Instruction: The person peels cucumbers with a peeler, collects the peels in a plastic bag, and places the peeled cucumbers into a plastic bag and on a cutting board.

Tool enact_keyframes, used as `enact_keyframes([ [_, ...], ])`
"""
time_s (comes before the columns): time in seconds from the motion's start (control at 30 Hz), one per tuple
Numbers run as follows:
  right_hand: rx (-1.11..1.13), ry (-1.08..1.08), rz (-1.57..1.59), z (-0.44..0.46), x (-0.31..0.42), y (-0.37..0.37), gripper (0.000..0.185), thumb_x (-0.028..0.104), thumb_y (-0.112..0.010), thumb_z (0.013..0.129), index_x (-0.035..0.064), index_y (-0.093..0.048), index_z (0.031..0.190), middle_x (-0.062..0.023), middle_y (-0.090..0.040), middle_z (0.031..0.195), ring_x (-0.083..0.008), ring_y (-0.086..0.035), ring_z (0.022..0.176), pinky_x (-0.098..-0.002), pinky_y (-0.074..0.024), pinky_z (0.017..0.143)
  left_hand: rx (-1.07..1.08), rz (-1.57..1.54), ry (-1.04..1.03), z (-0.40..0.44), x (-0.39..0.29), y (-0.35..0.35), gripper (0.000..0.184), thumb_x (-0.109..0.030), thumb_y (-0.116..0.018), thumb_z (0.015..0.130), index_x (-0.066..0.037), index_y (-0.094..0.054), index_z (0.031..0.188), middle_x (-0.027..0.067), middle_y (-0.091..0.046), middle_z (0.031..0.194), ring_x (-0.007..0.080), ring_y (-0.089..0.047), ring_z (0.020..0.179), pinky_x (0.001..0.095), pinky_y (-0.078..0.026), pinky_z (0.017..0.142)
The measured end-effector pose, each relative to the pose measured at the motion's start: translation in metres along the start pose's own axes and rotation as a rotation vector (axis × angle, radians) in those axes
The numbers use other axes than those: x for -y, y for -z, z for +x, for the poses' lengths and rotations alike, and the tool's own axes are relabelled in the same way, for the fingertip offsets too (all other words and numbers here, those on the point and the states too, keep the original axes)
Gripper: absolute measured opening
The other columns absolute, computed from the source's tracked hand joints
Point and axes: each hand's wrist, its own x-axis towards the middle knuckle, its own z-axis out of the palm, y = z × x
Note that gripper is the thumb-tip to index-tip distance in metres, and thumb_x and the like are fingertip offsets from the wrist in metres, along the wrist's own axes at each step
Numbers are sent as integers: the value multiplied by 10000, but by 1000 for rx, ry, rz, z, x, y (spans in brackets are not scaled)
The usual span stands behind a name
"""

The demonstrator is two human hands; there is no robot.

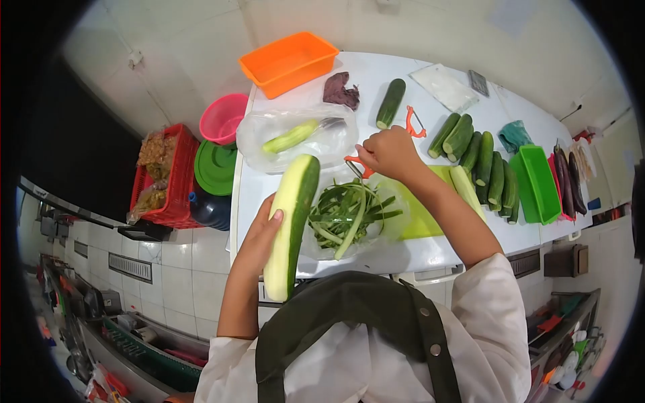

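Note:
My left hand (258,235) is closed around a large, partly peeled cucumber (293,218), held upright and tilted, pale on its left and dark green on its right. My right hand (392,153) grips an orange peeler (363,167), its blade apart from the cucumber. Below that peeler, a heap of green peel strips (356,213) lies in a clear plastic bag. A second orange peeler (415,125) rests beyond my right hand, near an unpeeled cucumber (391,104). A peeled cucumber (466,191) lies by the yellow-green cutting board (423,221).
A plastic bag (252,138) with a pale peeled cucumber (290,137) lies left. Several unpeeled cucumbers (484,158) and a green basket (536,185) stand right, with eggplants (576,181) beyond. An orange basin (290,62) sits at the back; a red crate (176,185) is beside the table.

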Motion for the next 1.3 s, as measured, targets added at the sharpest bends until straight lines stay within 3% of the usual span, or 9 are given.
enact_keyframes([
  [0.07, -295, 133, -68, -14, -1, -1, 309, 286, -625, 812, 105, -569, 568, -38, -531, 567, -235, -503, 517, -364, -363, 515, -57, -86, 45, 6, 6, -7, 533, -400, -428, 971, 6, -442, 1317, 188, -603, 1012, 223, -606, 811, 332, -509, 647],
  [0.17, -558, 241, -146, -31, 6, 15, 286, 277, -672, 784, 119, -516, 603, -6, -478, 611, -196, -445, 539, -339, -320, 528, -5, -572, 164, 17, 19, -1, 571, -444, -410, 960, 5, -450, 1311, 185, -603, 1018, 227, -599, 805, 334, -506, 645],
  [0.43, -723, 462, -195, -42, 28, 46, 331, 333, -713, 739, 137, -465, 638, -2, -400, 639, -171, -390, 544, -310, -315, 544, 26, -588, 185, 26, 24, 0, 649, -500, -337, 950, 26, -457, 1310, 162, -618, 1036, 221, -612, 762, 351, -530, 641],
  [0.73, -496, 381, -202, -41, 31, 44, 335, 240, -749, 696, 130, -451, 587, -2, -457, 606, -187, -408, 530, -328, -331, 552, -49, -613, 124, 16, 10, -3, 541, -443, -364, 976, -9, -496, 1272, 178, -625, 1016, 213, -629, 753, 336, -543, 637],
  [0.93, -656, 44, 198, -32, 38, 68, 345, 137, -687, 770, 84, -433, 544, -32, -409, 524, -211, -393, 486, -345, -291, 517, -12, -604, 109, 12, 11, 5, 559, -455, -359, 981, -19, -483, 1309, 168, -634, 1008, 209, -637, 756, 315, -548, 644],
  [1.07, -467, -144, 425, -27, 66, 91, 383, 144, -638, 838, 56, -443, 519, -68, -425, 476, -252, -394, 433, -364, -298, 504, -20, -565, 81, 12, 4, -2, 585, -502, -341, 989, -33, -493, 1304, 155, -640, 1038, 205, -651, 800, 301, -550, 661],
  [1.17, -187, 69, 501, -21, 109, 100, 379, 187, -646, 827, 84, -492, 496, -57, -471, 455, -251, -473, 414, -360, -334, 498, 57, -620, 87, 18, 18, 5, 532, -442, -369, 1005, -18, -472, 1309, 172, -628, 1054, 239, -630, 845, 358, -524, 779],
  [1.2, -92, 125, 463, -19, 125, 100, 379, 206, -647, 824, 95, -512, 487, -49, -481, 444, -250, -494, 411, -359, -346, 497, -2, -603, 105, 20, 20, 1, 533, -467, -351, 1003, -33, -494, 1277, 147, -637, 1021, 199, -637, 818, 308, -541, 706],
  [1.3, -19, 257, 463, -17, 161, 91, 326, 206, -688, 743, 106, -521, 482, -26, -461, 444, -228, -449, 412, -364, -307, 482, -32, -533, 68, 29, 34, 3, 522, -463, -347, 1008, -36, -499, 1268, 142, -635, 1008, 188, -628, 829, 316, -532, 732],
])
